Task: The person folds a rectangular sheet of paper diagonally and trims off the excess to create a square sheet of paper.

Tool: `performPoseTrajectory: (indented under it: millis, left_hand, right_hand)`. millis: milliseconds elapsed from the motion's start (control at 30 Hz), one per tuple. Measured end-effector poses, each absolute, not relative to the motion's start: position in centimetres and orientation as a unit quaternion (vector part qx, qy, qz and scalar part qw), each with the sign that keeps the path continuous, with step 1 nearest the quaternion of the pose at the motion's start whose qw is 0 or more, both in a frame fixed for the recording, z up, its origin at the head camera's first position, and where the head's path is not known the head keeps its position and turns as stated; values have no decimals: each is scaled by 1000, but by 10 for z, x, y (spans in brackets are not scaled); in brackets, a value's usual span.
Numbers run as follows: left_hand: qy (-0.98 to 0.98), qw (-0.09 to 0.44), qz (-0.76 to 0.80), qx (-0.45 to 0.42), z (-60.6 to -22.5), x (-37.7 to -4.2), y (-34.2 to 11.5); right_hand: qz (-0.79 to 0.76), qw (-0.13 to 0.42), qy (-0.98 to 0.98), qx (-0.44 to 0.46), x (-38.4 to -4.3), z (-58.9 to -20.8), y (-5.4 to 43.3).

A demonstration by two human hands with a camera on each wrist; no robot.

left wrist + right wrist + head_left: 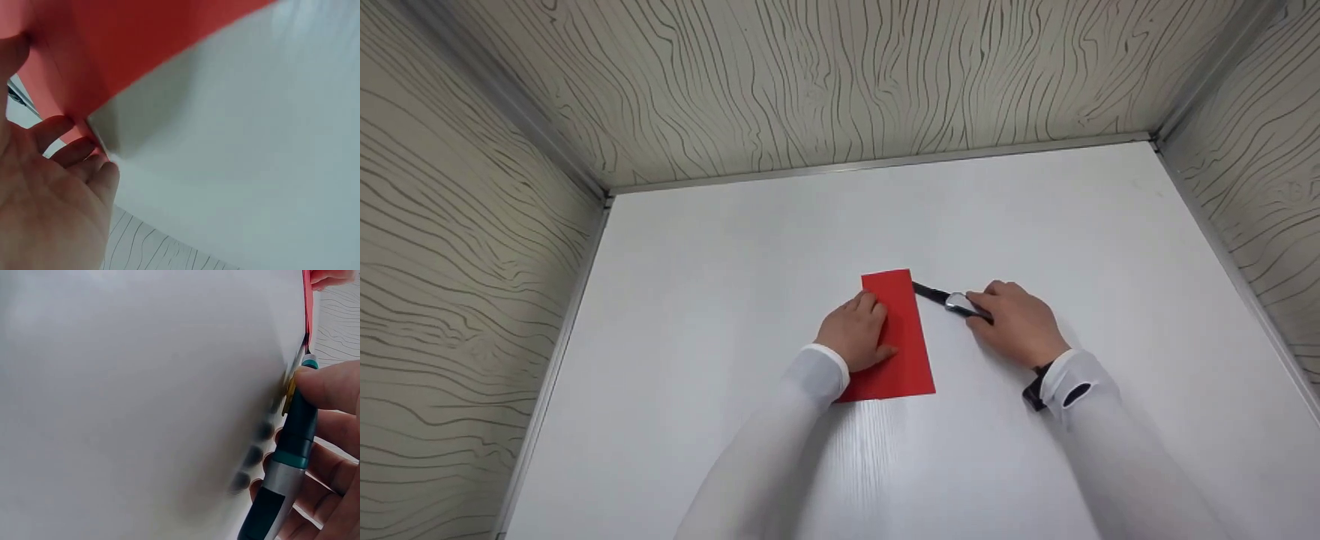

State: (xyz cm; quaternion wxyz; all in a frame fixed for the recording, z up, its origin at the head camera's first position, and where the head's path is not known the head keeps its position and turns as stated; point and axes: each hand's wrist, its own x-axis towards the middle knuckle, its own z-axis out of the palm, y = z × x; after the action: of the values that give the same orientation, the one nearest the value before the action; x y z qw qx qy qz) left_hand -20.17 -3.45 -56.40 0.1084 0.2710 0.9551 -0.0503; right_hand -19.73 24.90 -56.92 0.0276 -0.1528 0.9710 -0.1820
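Observation:
A red sheet of paper lies on the white tabletop, its left part under my left hand. Loosely bent fingers rest at the sheet's upper left, and the thumb lies apart from them across the red surface. From the left wrist view, creases run along the paper, and its near edge rises off the table. My right hand holds a dark pen-shaped tool with teal rings, a silver band and a small yellow part. The thumb presses on its barrel near the front. Its narrow dark tip points at the paper's right edge.
The white table runs back to a wood-grain panel, with more panels at left and right. Metal strips frame the tabletop. A dark watch or band sits on the right wrist, by the white sleeve.

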Motion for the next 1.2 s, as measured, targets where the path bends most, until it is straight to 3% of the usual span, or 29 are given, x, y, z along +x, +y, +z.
performPoseTrajectory:
  millis: [567,1200]
  left_hand:
    - [947,180,-37,262,-559,-208,-37]
    - [950,193,-39,243,-558,-206,-33]
  right_hand:
    - [-180,18,970,-162,-197,-571,247]
    - [-179,16,970,-165,-211,-571,229]
